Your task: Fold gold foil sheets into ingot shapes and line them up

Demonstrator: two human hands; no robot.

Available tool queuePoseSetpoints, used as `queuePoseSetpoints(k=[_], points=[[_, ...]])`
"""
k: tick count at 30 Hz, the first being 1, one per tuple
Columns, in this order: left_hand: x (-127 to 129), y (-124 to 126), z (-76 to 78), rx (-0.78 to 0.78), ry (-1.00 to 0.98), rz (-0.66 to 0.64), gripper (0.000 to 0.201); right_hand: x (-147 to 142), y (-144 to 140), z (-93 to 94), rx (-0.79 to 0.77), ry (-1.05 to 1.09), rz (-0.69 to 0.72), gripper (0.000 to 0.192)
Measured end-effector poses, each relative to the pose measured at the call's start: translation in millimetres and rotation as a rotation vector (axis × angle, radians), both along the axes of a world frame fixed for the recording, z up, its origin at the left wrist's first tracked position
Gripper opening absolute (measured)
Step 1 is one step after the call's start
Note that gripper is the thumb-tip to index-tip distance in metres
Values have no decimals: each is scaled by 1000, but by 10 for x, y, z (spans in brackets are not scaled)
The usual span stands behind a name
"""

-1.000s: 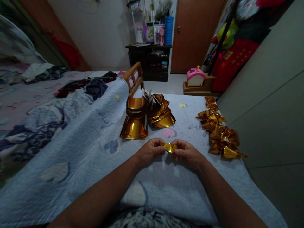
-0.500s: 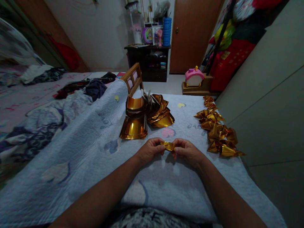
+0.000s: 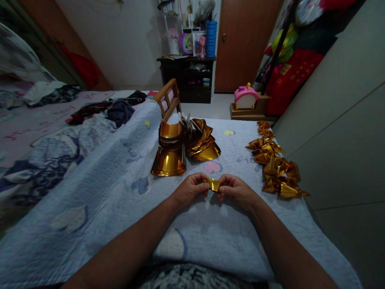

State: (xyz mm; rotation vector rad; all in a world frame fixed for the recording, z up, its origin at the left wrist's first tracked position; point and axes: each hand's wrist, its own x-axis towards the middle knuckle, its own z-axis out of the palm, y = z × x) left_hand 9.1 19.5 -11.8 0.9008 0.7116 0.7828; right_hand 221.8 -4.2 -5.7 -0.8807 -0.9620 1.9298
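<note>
A small folded piece of shiny gold paper is stretched between my two hands, just above the blue quilted cover. My left hand pinches its left end between thumb and fingers. At the right end, my right hand pinches it the same way. Beyond my hands lies a fanned stack of gold foil sheets, with more gold sheets spread to its right. Along the right side of the cover runs a heap of folded gold paper pieces with pointed ends.
The blue quilted cover has heart patterns and lies under everything. A wooden rail frame rises behind the stacks. Bedding and clothes lie to the left. A pale cabinet borders the right side, and a pink toy stands beyond the far edge.
The gold paper piece has turned slightly between my fingers, its front face now catching more light. Both hands stay in nearly the same place, still gripping its ends.
</note>
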Motion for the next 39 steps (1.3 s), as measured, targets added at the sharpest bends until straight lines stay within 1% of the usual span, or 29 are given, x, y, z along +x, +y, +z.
queuePoseSetpoints(k=[6, 12, 20, 25, 32, 36, 39], points=[[-1, 3, 33, -65, -10, -9, 44, 30, 1, 15, 11, -20, -24, 34], [3, -2, 32, -22, 10, 21, 41, 11, 1, 12, 31, -22, -7, 35], [1, 8, 20, -30, -21, 29, 41, 27, 3, 12, 76, -45, -62, 29], [3, 7, 39, -12, 4, 32, 41, 43, 2, 7, 83, -60, -52, 27], [-10, 4, 18, 30, 24, 12, 36, 22, 4, 23, 80, -41, -51, 30], [-16, 2, 7, 42, 23, 29, 36, 16, 6, 23, 73, -62, -62, 32], [-11, -5, 30, 62, 40, 47, 36, 13, 6, 11, 77, -65, -70, 33]])
